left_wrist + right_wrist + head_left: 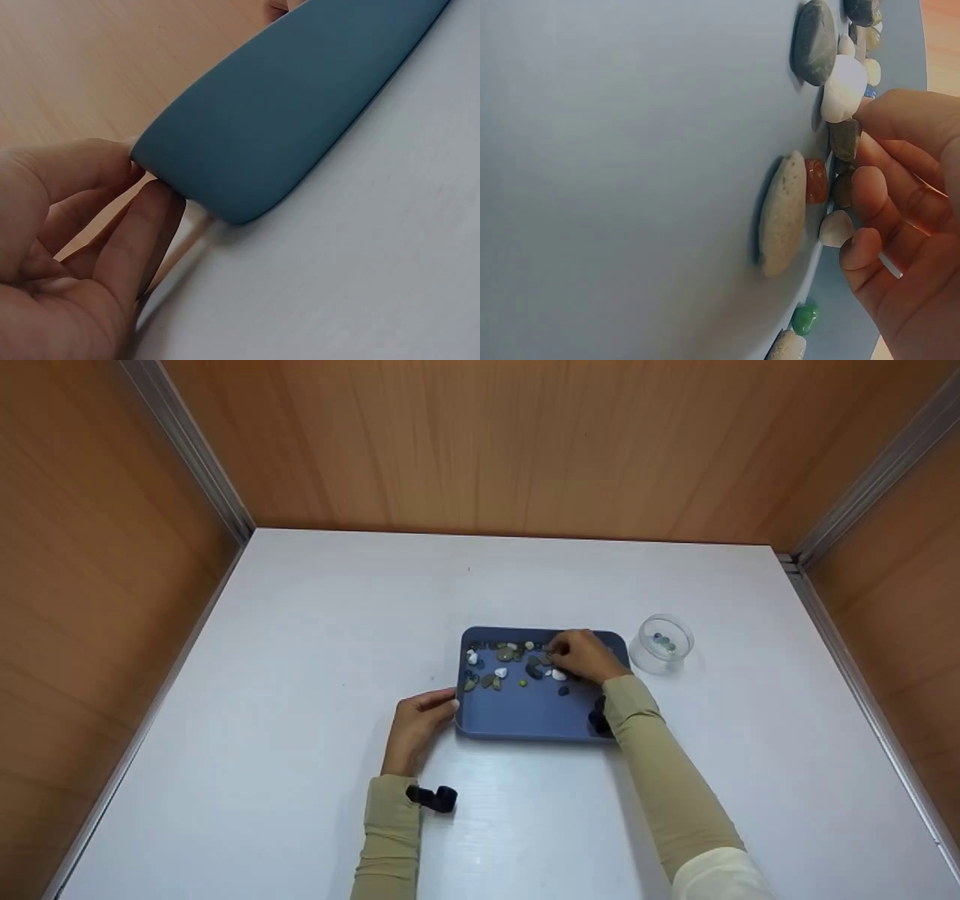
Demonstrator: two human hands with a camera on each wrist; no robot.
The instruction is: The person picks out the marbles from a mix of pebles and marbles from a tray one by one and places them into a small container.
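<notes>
A blue tray [510, 720] lies on the white table with several pebbles mostly in its far half. My left hand [417, 727] holds the tray's left edge, thumb and fingertips at the rim and outer wall [247, 127]. Inside the tray, toward its far right, is my right hand [585, 655]. Its thumb and forefinger pinch a brown pebble [845, 140] among other stones. Right beside it sits a white pebble [844, 88]. A long beige stone [783, 214] and a reddish-brown stone [816, 181] lie close to the curled lower fingers [868, 191].
To the right of the tray stands a clear round dish [664, 637] with several glass marbles [664, 642] in it. A dark grey pebble [814, 43] and a green stone [805, 319] lie in the tray. Wooden panels [480, 442] border the table behind and at both sides.
</notes>
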